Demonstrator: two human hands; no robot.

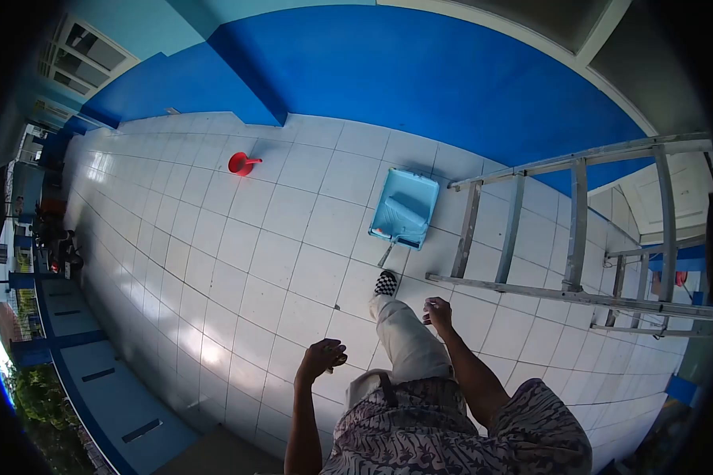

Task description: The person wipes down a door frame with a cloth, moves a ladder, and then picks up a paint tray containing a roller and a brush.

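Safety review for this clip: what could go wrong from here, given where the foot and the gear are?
1. The checkered shoe lands right by the paint tray and its roller handle; a kick could spill paint.
2. The ladder lying on the white tiles is a likely trip hazard.
3. Both hands, left hand and right hand, look loosely closed, so catching a stumble is harder.

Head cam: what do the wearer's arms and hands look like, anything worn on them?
Both arms are bare from the elbow down: no gloves, watch or bands visible on the left hand or right hand. A loose short-sleeved shirt with a dark and pale swirling pattern covers the upper arms. Light trousers and a black-and-white checkered shoe show below.
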